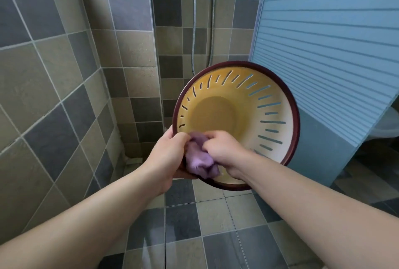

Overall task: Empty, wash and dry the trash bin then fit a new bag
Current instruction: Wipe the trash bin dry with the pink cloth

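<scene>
Over the tiled bathroom floor [216, 221], the left hand [170, 152] is gripping the yellow trash bin [244, 104] by its dark rim, tipped toward the camera, while the right hand [222, 148] is clutching a purple cloth [199, 158] against its inside wall.

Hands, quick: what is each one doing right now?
Left hand: grips the rim of the trash bin.
Right hand: inside the bin, fingers curled round the purple cloth.
</scene>
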